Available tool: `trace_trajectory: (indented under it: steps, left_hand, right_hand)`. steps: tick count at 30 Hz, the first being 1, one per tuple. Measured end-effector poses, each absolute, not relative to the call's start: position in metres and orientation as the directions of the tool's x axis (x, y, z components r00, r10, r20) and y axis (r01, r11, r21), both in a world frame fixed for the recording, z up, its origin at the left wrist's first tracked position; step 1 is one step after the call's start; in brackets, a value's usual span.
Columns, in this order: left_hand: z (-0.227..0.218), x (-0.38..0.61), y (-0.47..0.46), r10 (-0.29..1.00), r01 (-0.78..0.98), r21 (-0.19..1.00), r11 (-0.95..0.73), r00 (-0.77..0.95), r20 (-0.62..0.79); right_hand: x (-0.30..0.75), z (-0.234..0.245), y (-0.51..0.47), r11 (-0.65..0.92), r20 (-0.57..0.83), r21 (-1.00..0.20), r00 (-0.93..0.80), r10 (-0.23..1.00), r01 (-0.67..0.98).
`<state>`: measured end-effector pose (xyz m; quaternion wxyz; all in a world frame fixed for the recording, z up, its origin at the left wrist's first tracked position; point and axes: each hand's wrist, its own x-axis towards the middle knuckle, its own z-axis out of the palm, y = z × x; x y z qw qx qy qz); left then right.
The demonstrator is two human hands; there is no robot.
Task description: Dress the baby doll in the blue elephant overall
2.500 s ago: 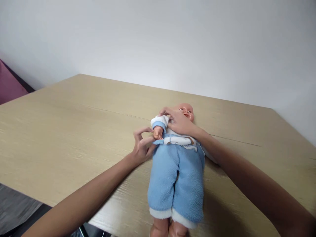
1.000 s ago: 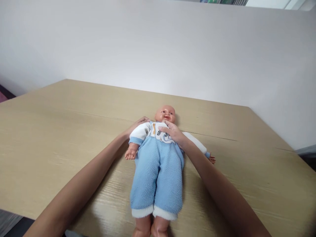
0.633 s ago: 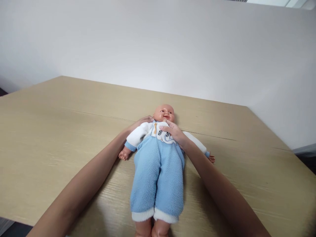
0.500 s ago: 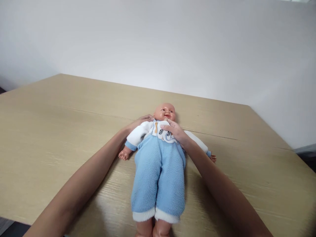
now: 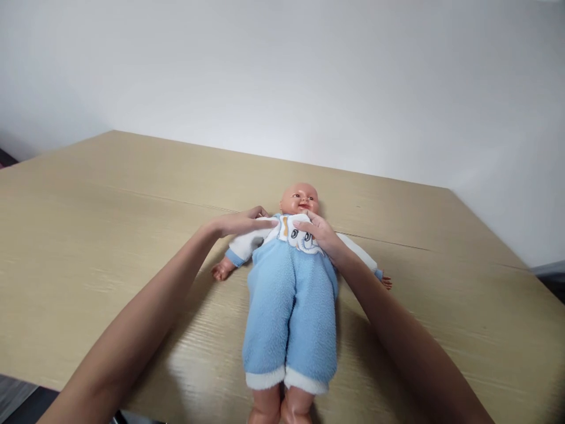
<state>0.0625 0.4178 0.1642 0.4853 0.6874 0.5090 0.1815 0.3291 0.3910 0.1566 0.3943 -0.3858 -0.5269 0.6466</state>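
Note:
A baby doll lies face up on the wooden table, its head away from me and its bare feet at the near edge. It wears a light blue fleece romper with white sleeves and an elephant picture on the chest. My left hand lies on the doll's shoulder at the white sleeve, fingers stretched toward the collar. My right hand rests on the doll's chest just below the chin, fingers bent on the fabric at the neckline. Whether either hand pinches the cloth does not show.
The light wood table has a seam running across it behind the doll's head. A plain white wall stands right behind the table's far edge. The near table edge runs at the lower left, with dark floor below it.
My left hand has come from behind the doll's shoulder onto the top of the white sleeve. The doll's arms have come down to its sides. My right hand stays at the neckline.

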Motion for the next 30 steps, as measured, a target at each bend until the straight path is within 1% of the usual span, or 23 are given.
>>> trace_trajectory:
  steps: [1,2,3,4,5,6,7,8,10,11,13,16,18,19,21,23,25,27,30]
  left_hand:
    - [0.164,0.061,0.417,0.874,0.541,0.841,-0.027,0.421,-0.243]
    - [0.163,0.059,0.417,0.867,0.550,0.834,-0.049,0.438,-0.237]
    - [0.162,0.058,0.418,0.859,0.552,0.830,-0.076,0.460,-0.227]
    - [0.160,0.057,0.418,0.851,0.550,0.828,-0.109,0.482,-0.208]
    - [0.159,0.056,0.420,0.844,0.546,0.825,-0.147,0.505,-0.183]
    - [0.157,0.055,0.421,0.836,0.543,0.818,-0.188,0.526,-0.157]
    - [0.157,0.055,0.422,0.828,0.542,0.810,-0.224,0.544,-0.135]
    - [0.157,0.054,0.423,0.819,0.540,0.803,-0.253,0.561,-0.119]
    - [0.158,0.054,0.424,0.801,0.545,0.787,-0.287,0.587,-0.114]
    - [0.160,0.055,0.425,0.794,0.551,0.780,-0.297,0.596,-0.118]
    - [0.163,0.055,0.425,0.785,0.556,0.768,-0.318,0.608,-0.115]
    - [0.169,0.056,0.422,0.795,0.589,0.732,-0.343,0.597,-0.108]
    - [0.175,0.060,0.417,0.841,0.670,0.646,-0.366,0.535,-0.078]
    - [0.179,0.064,0.412,0.868,0.715,0.581,-0.388,0.496,-0.030]
    - [0.187,0.078,0.400,0.893,0.773,0.457,-0.440,0.428,0.136]
    - [0.195,0.101,0.385,0.855,0.764,0.392,-0.512,0.413,0.313]
    - [0.200,0.131,0.371,0.786,0.710,0.360,-0.605,0.462,0.410]
    - [0.200,0.163,0.361,0.714,0.651,0.310,-0.693,0.556,0.427]
    - [0.189,0.200,0.360,0.672,0.637,0.227,-0.736,0.647,0.361]
  right_hand:
    - [0.332,0.162,0.389,-0.092,-0.067,-0.995,-0.391,0.918,-0.046]
    - [0.335,0.168,0.388,-0.016,-0.035,-0.999,-0.388,0.921,0.052]
    - [0.341,0.175,0.386,0.094,0.014,-0.977,-0.383,0.924,0.189]
    - [0.347,0.182,0.384,0.214,0.070,-0.913,-0.382,0.921,0.348]
    - [0.353,0.188,0.381,0.319,0.118,-0.805,-0.391,0.913,0.500]
    - [0.360,0.194,0.379,0.384,0.142,-0.690,-0.405,0.903,0.614]
    - [0.367,0.197,0.377,0.416,0.138,-0.599,-0.424,0.895,0.684]
    - [0.373,0.198,0.375,0.426,0.121,-0.543,-0.434,0.892,0.723]
    - [0.386,0.194,0.369,0.416,0.096,-0.517,-0.432,0.897,0.748]
    - [0.392,0.189,0.366,0.410,0.110,-0.515,-0.417,0.902,0.753]
    - [0.407,0.176,0.356,0.409,0.188,-0.494,-0.365,0.912,0.767]
    - [0.436,0.155,0.334,0.441,0.347,-0.412,-0.310,0.885,0.797]
    - [0.458,0.143,0.315,0.456,0.397,-0.375,-0.304,0.866,0.807]
    - [0.468,0.137,0.304,0.457,0.402,-0.366,-0.305,0.863,0.811]
    - [0.487,0.127,0.286,0.445,0.393,-0.362,-0.299,0.870,0.819]
    - [0.501,0.117,0.273,0.408,0.388,-0.373,-0.260,0.884,0.833]
    - [0.510,0.108,0.268,0.364,0.380,-0.406,-0.208,0.901,0.838]
    - [0.514,0.103,0.269,0.333,0.364,-0.460,-0.167,0.916,0.823]
    - [0.515,0.104,0.273,0.304,0.344,-0.547,-0.122,0.931,0.780]
